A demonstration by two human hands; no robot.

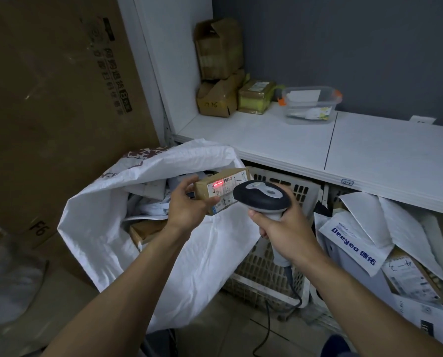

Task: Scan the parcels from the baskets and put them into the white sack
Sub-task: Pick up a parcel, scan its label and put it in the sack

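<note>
Right now, two bare hands work close together over the open mouth of one white sack (pixel 107 217). The left hand (pixel 186 204) pinches one small cardboard parcel (pixel 223 189) between thumb and curled fingers, with the printed label facing up. A single red scan line (pixel 219 182) glows across that label.

Just right of the parcel, the right hand (pixel 284 228) is wrapped tightly round the grip of one handheld scanner (pixel 261 197). Its dark head points at the label and nearly touches the parcel's edge. One black cable (pixel 269 320) trails down from the grip, below the right wrist.

Below the left hand, the sack already holds several packets and at least one brown box; the exact count is hidden by the folds. Behind and under the right hand stands one white latticed basket (pixel 264 269). Further right of that hand lies a heap of white mailers, one printed "Deeyeo" (pixel 354 243).

Beyond both hands runs a white shelf (pixel 370 150). It bears three cardboard boxes (pixel 219 47) and one clear plastic tub (pixel 310 104). Far left of the left hand leans one large carton (pixel 60 99).
</note>
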